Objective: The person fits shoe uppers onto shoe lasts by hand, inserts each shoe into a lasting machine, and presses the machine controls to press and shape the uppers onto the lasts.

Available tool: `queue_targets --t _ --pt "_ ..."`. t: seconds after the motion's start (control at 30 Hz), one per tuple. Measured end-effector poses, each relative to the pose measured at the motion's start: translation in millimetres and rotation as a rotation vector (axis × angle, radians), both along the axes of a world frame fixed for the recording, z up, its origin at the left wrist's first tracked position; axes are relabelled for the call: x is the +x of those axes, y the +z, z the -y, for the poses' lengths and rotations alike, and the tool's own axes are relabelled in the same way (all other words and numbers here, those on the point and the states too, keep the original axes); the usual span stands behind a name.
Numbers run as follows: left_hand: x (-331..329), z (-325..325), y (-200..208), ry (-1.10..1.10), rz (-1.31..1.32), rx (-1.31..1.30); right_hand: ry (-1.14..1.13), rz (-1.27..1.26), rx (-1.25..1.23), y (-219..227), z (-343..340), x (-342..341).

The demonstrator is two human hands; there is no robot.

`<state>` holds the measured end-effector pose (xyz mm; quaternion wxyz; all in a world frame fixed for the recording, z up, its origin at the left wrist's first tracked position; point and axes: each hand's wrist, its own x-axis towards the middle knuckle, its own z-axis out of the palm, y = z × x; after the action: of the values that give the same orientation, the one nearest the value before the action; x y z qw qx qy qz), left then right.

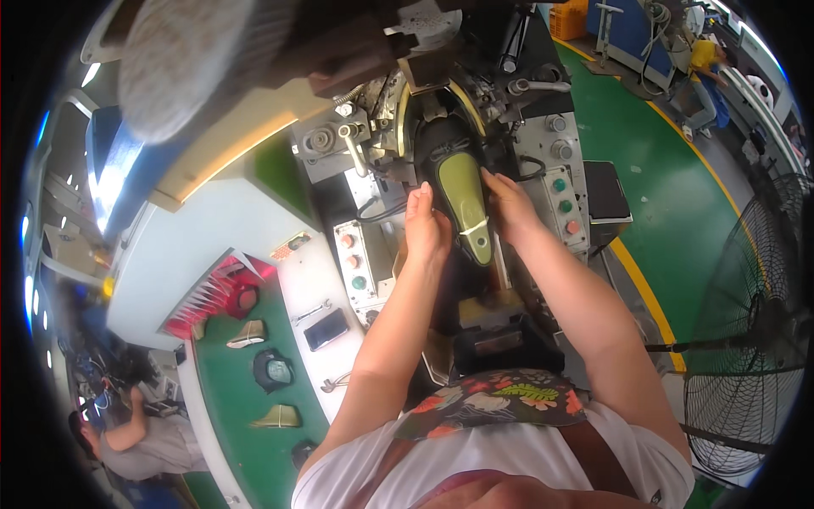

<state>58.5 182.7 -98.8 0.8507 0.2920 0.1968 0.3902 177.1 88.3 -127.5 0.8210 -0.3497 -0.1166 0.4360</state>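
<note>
left hand (pixel 428 227) and right hand (pixel 514 208) are flanking the shoe (pixel 463 191), grip not discernible, possibly risking pinching if the curved arms (pixel 468 108) close.

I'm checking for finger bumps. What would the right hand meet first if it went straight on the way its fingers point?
The right hand would probably meet the black shoe, near the edge of its green bottom piece. Depth is unclear; it may already be touching.

Room lies open above the green sole (pixel 462 193), hemmed by machinery (pixel 424 73) beyond and button panels (pixel 565 202) either side.
</note>
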Motion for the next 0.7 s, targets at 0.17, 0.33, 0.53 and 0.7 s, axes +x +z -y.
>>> queue_targets --t 0.17,0.33,0.53,0.7 --pt "-1.0 1.8 -9.7 0.054 -0.022 0.140 -0.079 0.061 -0.179 15.6 -7.2 -20.3" --pt "2.7 1.6 -8.6 0.274 -0.399 0.557 -0.320 0.291 -0.374 26.6 -17.8 -33.5" --pt "4.6 -4.1 -4.6 0.276 -0.376 0.491 -0.562 0.386 -0.407 35.1 -24.2 -40.6" --pt "7.4 -5.7 -5.2 0.226 -0.360 0.389 -0.495 0.365 -0.473 24.1 -25.7 -30.7"
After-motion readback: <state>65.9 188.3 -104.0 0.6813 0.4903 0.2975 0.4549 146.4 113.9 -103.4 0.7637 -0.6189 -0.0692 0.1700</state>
